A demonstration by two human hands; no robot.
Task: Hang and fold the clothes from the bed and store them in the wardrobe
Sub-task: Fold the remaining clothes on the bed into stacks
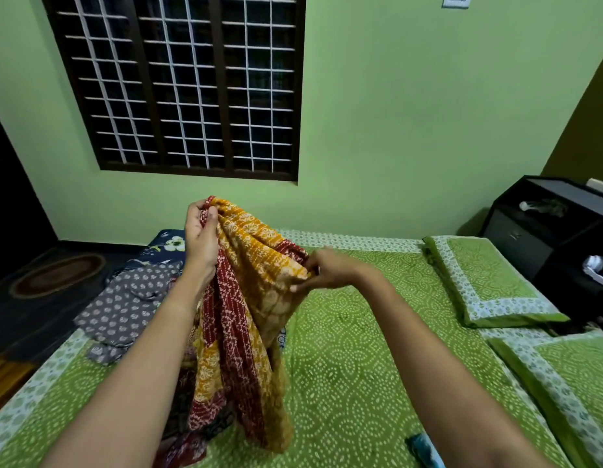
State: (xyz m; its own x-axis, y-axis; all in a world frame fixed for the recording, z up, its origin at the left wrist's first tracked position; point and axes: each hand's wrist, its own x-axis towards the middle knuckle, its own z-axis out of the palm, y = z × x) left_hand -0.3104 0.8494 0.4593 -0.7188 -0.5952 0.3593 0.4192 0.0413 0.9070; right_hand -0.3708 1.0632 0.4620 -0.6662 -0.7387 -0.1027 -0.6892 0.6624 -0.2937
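Gripping a bunched upper edge of the mustard-and-red printed garment [249,265], the left hand [201,236] is raised above the bed, fingers curled round the cloth.

- Right hand [330,270]: lower and further right, pinching another edge of the same garment; slightly blurred.
- Garment: held up between both hands, hanging in loose folds, with its lower end resting on the sheet near the front of the bed.
- Bed [361,366]: green sheet with a white dotted pattern and a pale printed border.
- Grey garment [124,309] with white motifs: crumpled on the left side of the bed, just beyond the left forearm.
- Dark blue floral cloth [165,248]: behind the grey garment, at the far left corner of the bed.
- Pillows, two, in matching green: far one [485,278] and near one [570,376], on the right side of the bed.
- Small blue object [423,449]: on the sheet beside the right forearm, cut off by the lower edge; kind cannot be told.
- Black bedside cabinet [529,238]: to the right of the bed, against the wall.
- Barred window [188,86]: in the green wall beyond the bed.
- Oval rug [57,275]: on the dark floor to the left.
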